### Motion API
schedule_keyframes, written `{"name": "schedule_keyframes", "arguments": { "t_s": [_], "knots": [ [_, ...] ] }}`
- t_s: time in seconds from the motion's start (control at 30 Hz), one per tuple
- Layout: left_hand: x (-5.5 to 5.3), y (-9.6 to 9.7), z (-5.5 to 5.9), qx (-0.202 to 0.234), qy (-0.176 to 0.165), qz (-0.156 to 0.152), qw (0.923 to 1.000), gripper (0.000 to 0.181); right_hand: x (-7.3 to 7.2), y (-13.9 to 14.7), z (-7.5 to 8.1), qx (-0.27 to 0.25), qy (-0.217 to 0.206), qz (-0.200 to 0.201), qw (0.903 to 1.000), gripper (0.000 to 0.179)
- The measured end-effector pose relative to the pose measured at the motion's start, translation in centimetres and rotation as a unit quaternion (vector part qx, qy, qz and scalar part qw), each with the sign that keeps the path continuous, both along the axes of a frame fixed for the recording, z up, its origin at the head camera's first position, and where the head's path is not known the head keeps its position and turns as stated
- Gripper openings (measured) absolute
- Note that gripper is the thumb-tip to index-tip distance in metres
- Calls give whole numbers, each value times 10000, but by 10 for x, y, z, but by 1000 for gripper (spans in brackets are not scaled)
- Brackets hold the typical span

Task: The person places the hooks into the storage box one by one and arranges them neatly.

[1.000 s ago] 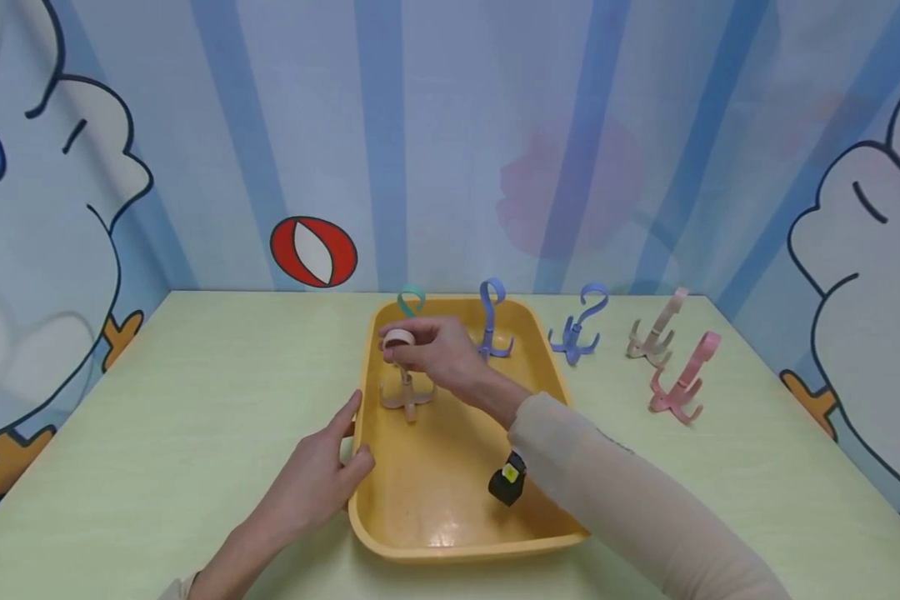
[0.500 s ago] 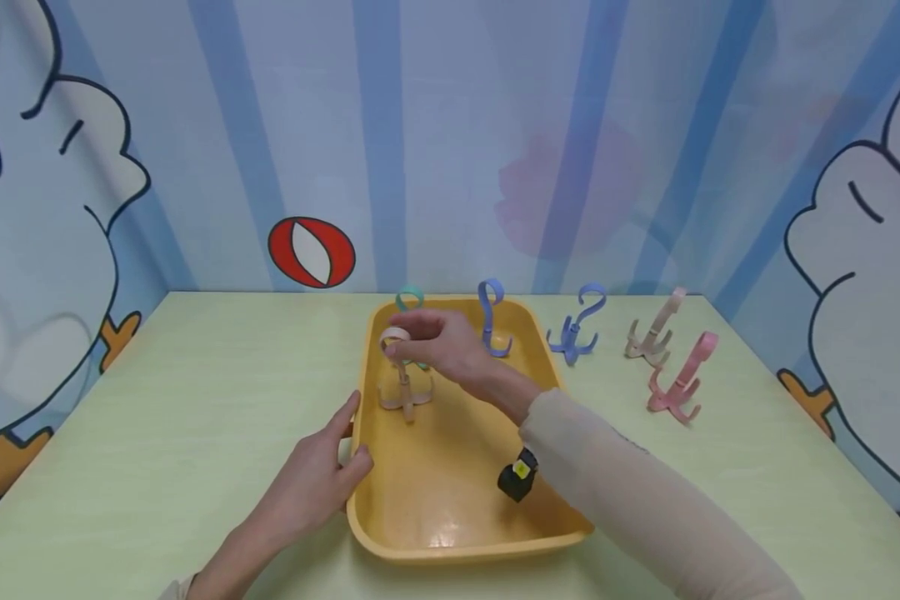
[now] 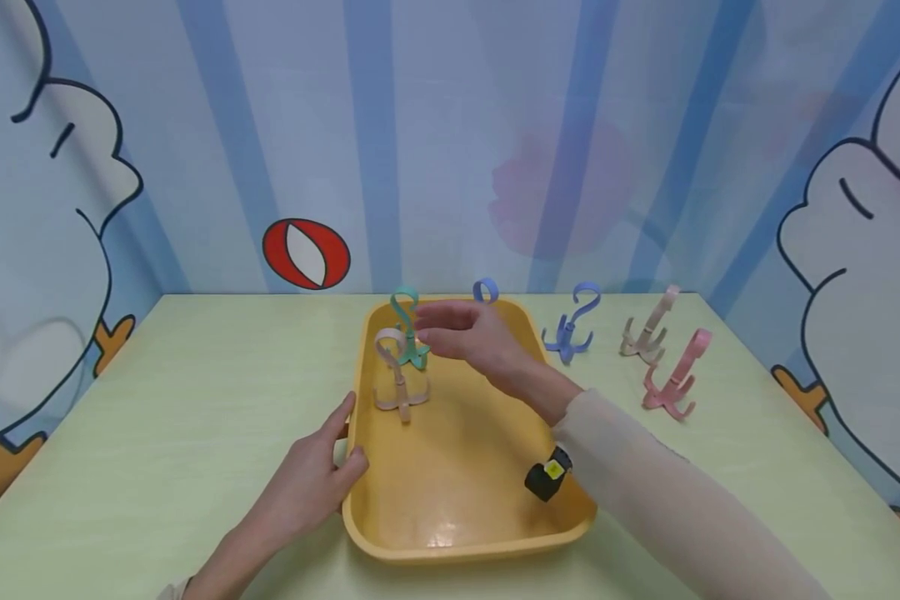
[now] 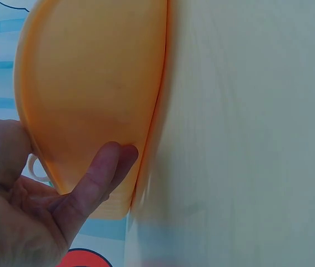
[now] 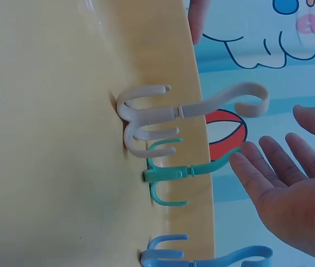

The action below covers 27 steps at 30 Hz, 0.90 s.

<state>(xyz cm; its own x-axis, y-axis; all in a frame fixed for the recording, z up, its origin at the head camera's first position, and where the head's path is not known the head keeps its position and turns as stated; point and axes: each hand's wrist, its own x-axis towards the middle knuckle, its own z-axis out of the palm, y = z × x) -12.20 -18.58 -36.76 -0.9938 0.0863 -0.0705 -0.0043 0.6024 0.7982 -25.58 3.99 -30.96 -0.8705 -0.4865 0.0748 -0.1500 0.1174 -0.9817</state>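
My left hand grips the left wall of a yellow plastic tray; in the left wrist view its fingers lie against the tray's outer side. My right hand hovers over the tray with its fingers extended, holding nothing. Just left of it, a pale pink multi-prong hook hanger stands upright on the tray floor. Behind that stands a green hook hanger, beside the right fingertips. A blue hook hanger in the tray is largely hidden by the right hand in the head view.
To the right of the tray, on the pale green table, stand a blue hanger, a beige-pink one and a pink one. A patterned curtain closes off the back. A black camera sits at the right wrist.
My right hand has let go of the pale pink hook hanger and moved right. The hanger stays standing in the tray. The left hand has kept its grip.
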Motion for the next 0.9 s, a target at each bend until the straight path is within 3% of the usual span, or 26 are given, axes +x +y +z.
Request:
{"name": "schedule_keyframes", "arguments": {
  "t_s": [0.2, 0.9],
  "knots": [
    [0, 0, 0, -1, 34, -25, 10000, 78, 1, 15, 3, -85, -208, -306, 9993, 41],
    [0, 0, -1, 19, -5, -37, 10000, 78, 8, 54, 10, -427, -404, -474, 9971, 39]
  ]
}}
